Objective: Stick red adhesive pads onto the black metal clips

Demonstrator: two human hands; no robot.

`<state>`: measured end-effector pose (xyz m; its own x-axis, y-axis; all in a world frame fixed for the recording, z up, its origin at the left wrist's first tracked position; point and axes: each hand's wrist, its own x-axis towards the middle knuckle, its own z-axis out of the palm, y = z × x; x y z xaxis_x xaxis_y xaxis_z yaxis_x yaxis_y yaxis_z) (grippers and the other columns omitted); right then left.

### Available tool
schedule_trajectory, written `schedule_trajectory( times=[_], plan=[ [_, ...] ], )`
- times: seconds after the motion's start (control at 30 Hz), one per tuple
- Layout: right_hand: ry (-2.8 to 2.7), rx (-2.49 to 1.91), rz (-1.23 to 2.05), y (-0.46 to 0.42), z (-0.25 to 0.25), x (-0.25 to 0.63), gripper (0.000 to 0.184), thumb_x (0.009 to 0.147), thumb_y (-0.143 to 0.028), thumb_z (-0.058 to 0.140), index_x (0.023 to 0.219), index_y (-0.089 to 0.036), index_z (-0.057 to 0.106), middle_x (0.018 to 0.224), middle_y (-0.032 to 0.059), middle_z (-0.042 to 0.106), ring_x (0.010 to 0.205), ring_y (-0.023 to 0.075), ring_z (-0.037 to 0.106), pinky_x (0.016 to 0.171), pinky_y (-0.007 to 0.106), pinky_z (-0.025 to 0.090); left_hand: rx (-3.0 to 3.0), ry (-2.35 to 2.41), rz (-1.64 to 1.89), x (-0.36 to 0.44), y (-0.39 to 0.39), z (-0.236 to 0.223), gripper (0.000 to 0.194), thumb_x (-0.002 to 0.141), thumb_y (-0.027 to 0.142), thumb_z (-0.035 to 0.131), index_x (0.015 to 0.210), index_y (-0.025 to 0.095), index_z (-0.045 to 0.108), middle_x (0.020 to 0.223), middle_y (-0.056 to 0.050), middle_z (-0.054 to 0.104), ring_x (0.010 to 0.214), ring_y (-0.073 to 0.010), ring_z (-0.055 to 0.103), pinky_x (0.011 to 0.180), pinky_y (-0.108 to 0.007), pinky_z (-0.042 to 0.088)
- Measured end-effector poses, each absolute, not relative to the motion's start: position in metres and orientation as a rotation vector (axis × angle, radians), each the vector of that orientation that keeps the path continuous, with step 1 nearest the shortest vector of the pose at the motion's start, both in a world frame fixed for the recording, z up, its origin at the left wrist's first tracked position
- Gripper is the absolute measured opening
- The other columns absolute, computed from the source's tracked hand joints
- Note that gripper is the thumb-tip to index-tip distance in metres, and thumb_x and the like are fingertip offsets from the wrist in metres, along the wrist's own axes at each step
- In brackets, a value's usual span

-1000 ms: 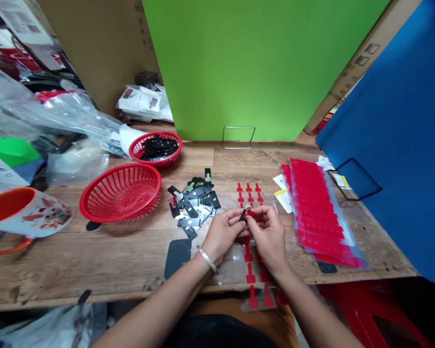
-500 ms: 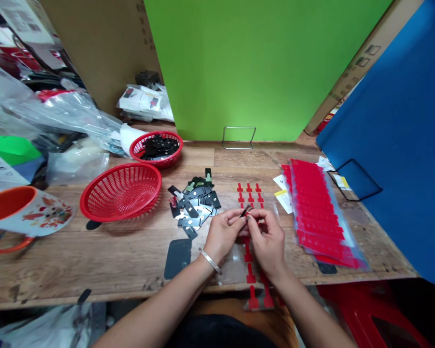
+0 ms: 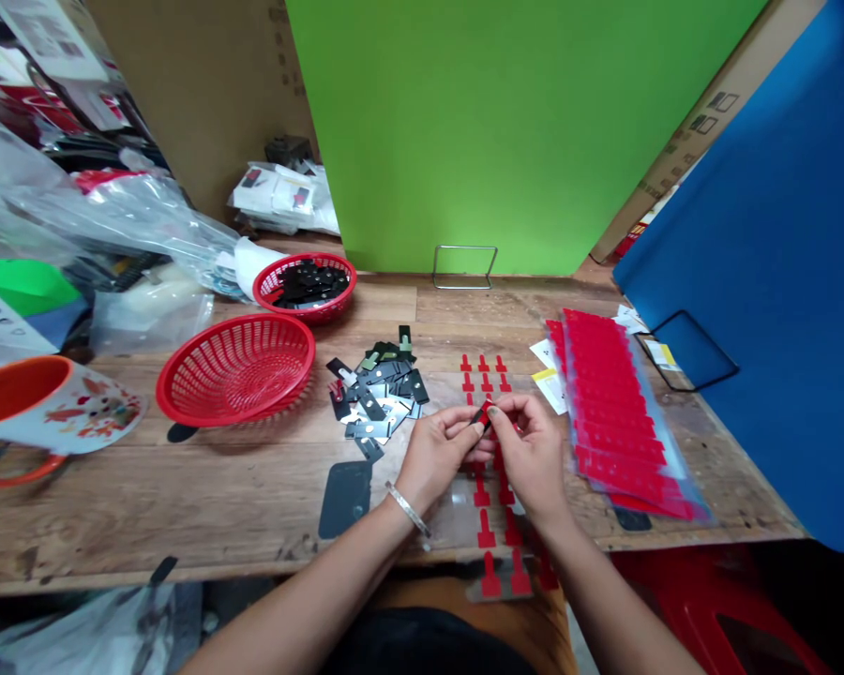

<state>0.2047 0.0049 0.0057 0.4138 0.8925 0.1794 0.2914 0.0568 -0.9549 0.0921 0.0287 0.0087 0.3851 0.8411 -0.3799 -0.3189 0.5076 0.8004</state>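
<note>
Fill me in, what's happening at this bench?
Someone is working a small black and red piece between the fingertips of both hands, left and right. Beneath them lies a clear sheet with rows of red tabs. A loose pile of dark and light pieces sits to the left, and a stack of red-tab sheets to the right.
</note>
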Motion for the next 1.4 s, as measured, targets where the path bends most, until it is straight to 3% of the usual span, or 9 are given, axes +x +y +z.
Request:
schedule_trajectory(
  times=[0.57,0.73,0.83,0.97,1.07,1.2,1.4],
  plan=[
    [-0.869,-1.456,0.811,0.006,0.004,0.201,0.018,0.070,-0.030,0.065,0.076,-0.019,0.052,0.069,-0.0015,0.058,0.058,0.0110,0.054,0.054,0.022,0.044,0.713,0.893,0.865,0.092,0.024,0.007,0.031,0.066,0.022,0.069,0.094,0.009,0.064,0.074,-0.007,0.069,0.058,-0.0134,0.063,0.062,-0.025,0.053],
    [-0.665,-1.257,1.063,0.009,0.002,0.206,0.045,0.063,-0.027,0.071,0.098,-0.024,0.044,0.066,-0.0057,0.060,0.046,0.0091,0.052,0.040,0.018,0.036,0.681,0.862,0.822,0.089,0.024,0.005,0.033,0.067,0.021,0.069,0.097,0.008,0.062,0.078,-0.010,0.069,0.060,-0.0144,0.063,0.060,-0.025,0.052],
    [-0.620,-1.240,1.226,0.009,0.002,0.212,0.035,0.061,-0.029,0.072,0.089,-0.018,0.054,0.057,-0.0055,0.056,0.038,0.0054,0.042,0.034,0.016,0.026,0.679,0.833,0.787,0.086,0.024,0.004,0.032,0.070,0.022,0.066,0.099,0.008,0.062,0.083,-0.012,0.068,0.063,-0.0145,0.063,0.061,-0.025,0.052],
    [-0.575,-1.211,1.388,0.011,0.003,0.216,0.028,0.067,-0.036,0.067,0.082,-0.013,0.062,0.047,-0.0052,0.049,0.039,0.0056,0.040,0.035,0.017,0.027,0.694,0.830,0.749,0.083,0.026,0.005,0.030,0.072,0.023,0.064,0.098,0.008,0.062,0.087,-0.013,0.068,0.066,-0.0144,0.064,0.062,-0.025,0.052],
    [-0.611,-1.208,1.391,0.013,0.002,0.217,0.027,0.069,-0.036,0.067,0.082,-0.014,0.062,0.050,-0.0042,0.052,0.040,0.0053,0.042,0.036,0.016,0.029,0.689,0.855,0.744,0.083,0.028,0.005,0.031,0.071,0.023,0.065,0.097,0.008,0.062,0.083,-0.012,0.068,0.064,-0.0133,0.063,0.061,-0.024,0.052],
    [-0.720,-1.274,1.311,0.018,-0.004,0.213,0.025,0.061,-0.030,0.075,0.074,-0.015,0.059,0.054,-0.0030,0.058,0.041,0.0051,0.045,0.036,0.014,0.029,0.742,0.889,0.771,0.085,0.029,0.003,0.032,0.070,0.026,0.065,0.096,0.007,0.062,0.074,-0.009,0.067,0.058,-0.0119,0.062,0.059,-0.024,0.052],
    [-0.638,-1.239,1.453,0.021,-0.012,0.209,0.025,0.065,-0.036,0.070,0.065,-0.013,0.059,0.048,-0.0020,0.055,0.037,0.0041,0.039,0.034,0.015,0.026,0.923,0.856,0.747,0.073,0.031,-0.002,0.027,0.073,0.027,0.061,0.094,0.009,0.064,0.070,-0.006,0.066,0.058,-0.0115,0.061,0.054,-0.021,0.049]
  ],
)
